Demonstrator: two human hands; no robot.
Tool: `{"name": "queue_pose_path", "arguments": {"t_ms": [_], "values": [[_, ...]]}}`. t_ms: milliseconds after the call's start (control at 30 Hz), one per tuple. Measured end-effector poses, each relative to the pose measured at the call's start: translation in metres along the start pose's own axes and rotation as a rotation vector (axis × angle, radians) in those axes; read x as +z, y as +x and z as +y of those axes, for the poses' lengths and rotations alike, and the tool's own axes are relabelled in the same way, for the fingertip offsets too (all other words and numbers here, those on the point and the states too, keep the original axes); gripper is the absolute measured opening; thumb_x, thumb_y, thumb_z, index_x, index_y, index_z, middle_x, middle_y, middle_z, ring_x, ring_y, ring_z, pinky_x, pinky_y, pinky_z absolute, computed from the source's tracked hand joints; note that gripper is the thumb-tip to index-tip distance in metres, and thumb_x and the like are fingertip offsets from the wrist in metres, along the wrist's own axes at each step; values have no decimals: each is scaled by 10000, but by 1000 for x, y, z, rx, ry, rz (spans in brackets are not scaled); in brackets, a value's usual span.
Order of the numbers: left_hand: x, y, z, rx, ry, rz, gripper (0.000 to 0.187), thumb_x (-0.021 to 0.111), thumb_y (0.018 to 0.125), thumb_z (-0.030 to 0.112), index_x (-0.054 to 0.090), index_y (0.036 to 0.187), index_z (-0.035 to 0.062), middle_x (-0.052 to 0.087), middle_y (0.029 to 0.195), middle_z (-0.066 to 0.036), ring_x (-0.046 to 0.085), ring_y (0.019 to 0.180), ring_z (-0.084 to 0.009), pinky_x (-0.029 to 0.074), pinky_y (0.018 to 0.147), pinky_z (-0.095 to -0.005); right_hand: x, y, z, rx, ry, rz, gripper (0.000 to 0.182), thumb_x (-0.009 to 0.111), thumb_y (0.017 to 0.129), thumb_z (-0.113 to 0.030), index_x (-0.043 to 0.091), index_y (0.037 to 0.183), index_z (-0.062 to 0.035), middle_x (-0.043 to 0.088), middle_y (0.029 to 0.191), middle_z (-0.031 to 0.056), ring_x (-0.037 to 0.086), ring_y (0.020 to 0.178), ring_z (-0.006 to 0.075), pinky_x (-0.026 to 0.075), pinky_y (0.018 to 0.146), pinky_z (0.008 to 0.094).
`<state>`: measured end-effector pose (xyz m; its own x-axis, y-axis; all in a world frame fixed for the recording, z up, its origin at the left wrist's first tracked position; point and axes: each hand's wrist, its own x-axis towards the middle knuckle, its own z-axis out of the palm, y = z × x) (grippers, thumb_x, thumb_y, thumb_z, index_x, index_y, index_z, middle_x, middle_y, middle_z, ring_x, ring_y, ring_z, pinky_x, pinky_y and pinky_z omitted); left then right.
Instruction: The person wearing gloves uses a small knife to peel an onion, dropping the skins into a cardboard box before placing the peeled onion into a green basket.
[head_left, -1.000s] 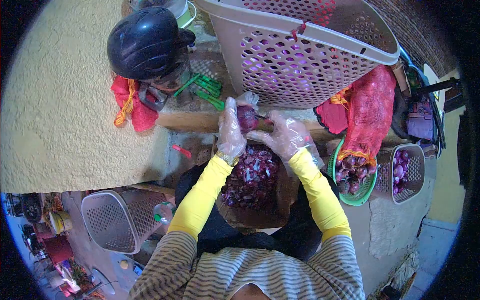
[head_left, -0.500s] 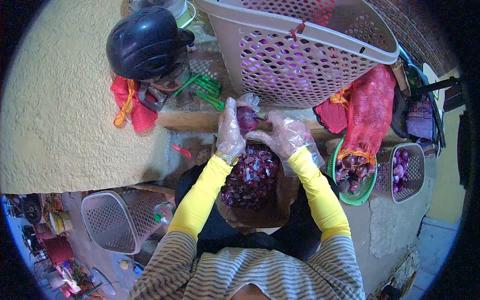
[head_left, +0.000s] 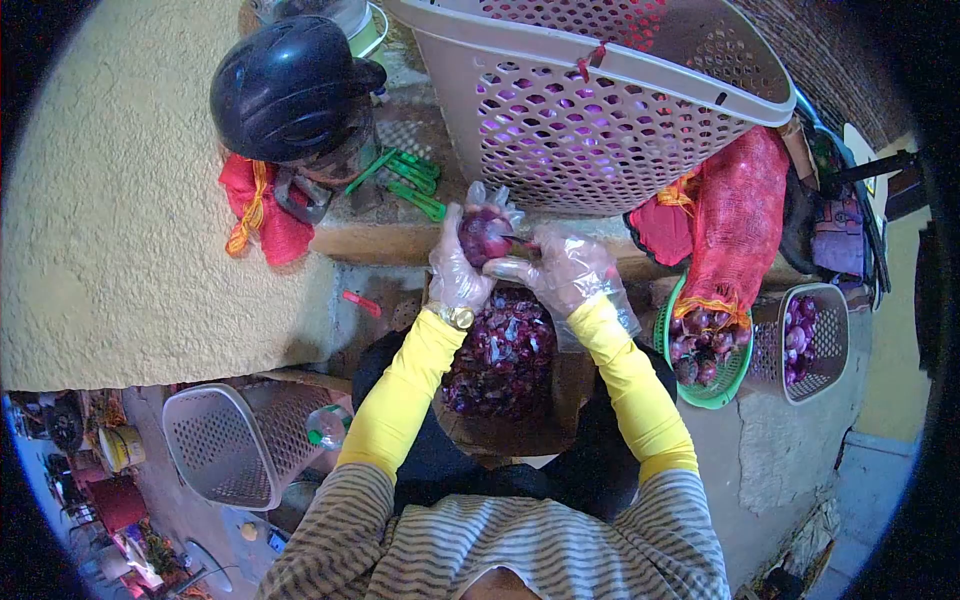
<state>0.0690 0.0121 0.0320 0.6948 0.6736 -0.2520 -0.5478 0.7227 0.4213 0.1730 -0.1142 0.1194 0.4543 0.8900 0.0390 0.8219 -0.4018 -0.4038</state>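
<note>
A red onion is held up in my left hand, which wears a clear plastic glove, its fingers wrapped round the far side. My right hand, gloved the same way, is closed on a small knife; the dark blade touches the onion's right side and most of the handle is hidden. My right thumb reaches toward the onion's lower edge. Below both hands, between my knees, a cardboard box holds a heap of purple onion skins.
A large perforated basket with onions stands ahead on a ledge. At right are a red mesh sack, a green basket of onions and a smaller basket. A black helmet sits upper left; another basket lies lower left.
The onion has turned in my left hand, showing more of its round side, and the left fingers have spread behind it. My right hand with the knife has shifted slightly left.
</note>
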Motion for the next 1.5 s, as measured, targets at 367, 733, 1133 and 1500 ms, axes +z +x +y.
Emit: {"name": "queue_pose_path", "arguments": {"t_ms": [367, 733, 1133, 1500], "values": [[-7, -1, -2, -95, -280, -100, 226, 492, 1017, 253, 588, 1097, 64, 612, 1315, -163, 579, 1207, -336, 456, 1084, -525, -3, -1, 3, -136, 165, 97, 528, 746, 815, -552, 702, 1121, -124, 712, 932, 172, 696, 892, 359, 541, 783, 473], [-12, 3, -13, -88, -549, -416, 445, 374, 1058, 242, 455, 1496, 217, 499, 1500, -110, 488, 1359, -325, 370, 1159, -584, -3, -4, 0, -95, 226, 114, 504, 731, 814, -578, 742, 1062, -139, 715, 921, 146, 699, 881, 334, 541, 757, 456], [8, -6, 32, -214, 170, -119, 597, 452, 1032, 548, 547, 1356, 56, 572, 1396, -209, 605, 1223, -323, 489, 1062, -479, 3, 1, 21, -73, 300, 52, 640, 777, 708, -683, 723, 916, -80, 713, 835, 131, 711, 781, 319, 548, 697, 438], [16, -10, 29, -189, 439, 20, 617, 484, 1002, 612, 644, 1040, 17, 674, 963, -116, 673, 888, -210, 590, 808, -354, 1, 6, 15, -67, 188, -63, 660, 767, 702, -705, 747, 980, -106, 735, 855, 115, 713, 789, 325, 547, 732, 442]]}}
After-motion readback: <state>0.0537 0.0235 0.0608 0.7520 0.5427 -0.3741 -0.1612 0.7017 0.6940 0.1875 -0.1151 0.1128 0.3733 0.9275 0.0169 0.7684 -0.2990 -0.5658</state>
